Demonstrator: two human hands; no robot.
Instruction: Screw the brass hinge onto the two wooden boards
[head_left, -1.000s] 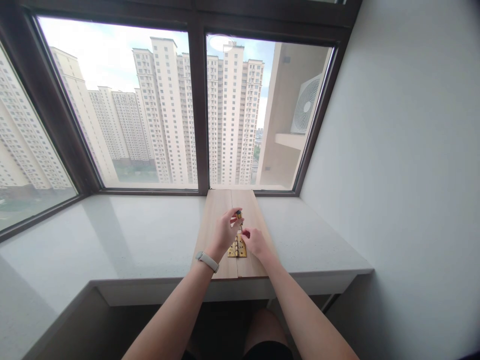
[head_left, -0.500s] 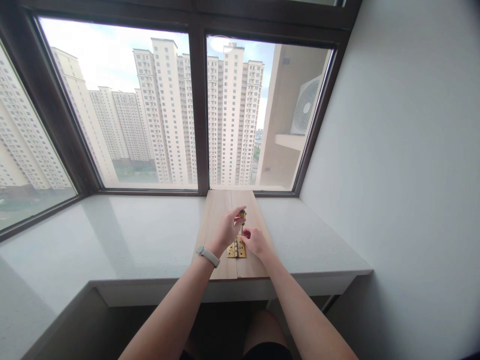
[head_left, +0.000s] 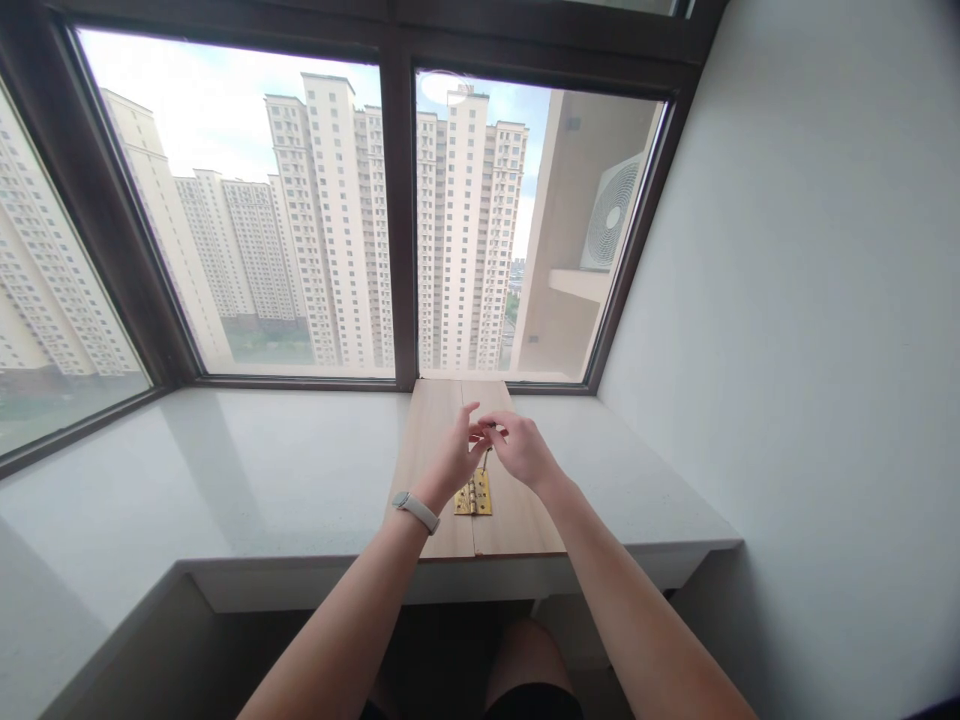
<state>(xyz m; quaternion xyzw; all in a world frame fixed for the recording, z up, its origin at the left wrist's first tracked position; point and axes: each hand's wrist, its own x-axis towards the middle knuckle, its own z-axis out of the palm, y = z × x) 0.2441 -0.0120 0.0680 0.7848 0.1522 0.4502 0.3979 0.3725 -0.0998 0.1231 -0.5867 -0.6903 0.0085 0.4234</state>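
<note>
Left hand point(head_left: 452, 458) and right hand point(head_left: 523, 450) both pinch the screwdriver point(head_left: 488, 463) top, its tip on the hinge point(head_left: 474, 495), which lies flat on the boards point(head_left: 442, 412). Judged light, stiff, slippery: grip the handle

We saw a broad white ledge point(head_left: 285, 470) that ran under the window from the left corner to the right wall, its front edge standing out over a dark gap below. Two pale wooden boards lay flat on it, side by side and touching along a straight seam. The left board point(head_left: 439, 405) and the right board point(head_left: 517, 520) both reached from the window frame to the ledge's front edge. A brass hinge point(head_left: 474, 495) lay opened flat across the seam near the front, one leaf on each board.
</note>
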